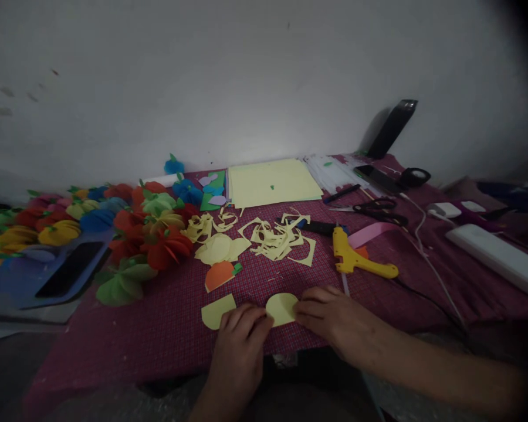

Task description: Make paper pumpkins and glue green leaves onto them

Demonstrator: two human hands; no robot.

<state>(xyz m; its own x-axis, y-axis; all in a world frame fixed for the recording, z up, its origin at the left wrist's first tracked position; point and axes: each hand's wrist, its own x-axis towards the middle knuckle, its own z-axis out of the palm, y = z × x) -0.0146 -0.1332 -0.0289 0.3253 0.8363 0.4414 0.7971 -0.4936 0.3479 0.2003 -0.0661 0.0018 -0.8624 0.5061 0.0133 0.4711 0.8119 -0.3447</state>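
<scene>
A pale yellow paper cutout [280,309] with a rounded top lies at the table's front edge between my two hands. My left hand [242,334] is closed, thumb and fingers at the cutout's left edge. From the other side, my right hand [323,313] pinches the right edge, its fingers bunched together. A second yellow paper piece [217,312] lies just left of my left hand, partly covered by it. Behind it rest an orange paper cutout [220,275] with a green tab and a pile of rounded yellow pieces [215,249].
Curled yellow paper scraps [275,237] lie mid-table. To the right are a yellow glue gun [358,261], scissors [374,208] and a white power strip [495,258]. Colourful paper pumpkins [158,234] crowd the left. Yellow sheets [273,181] are stacked by the wall.
</scene>
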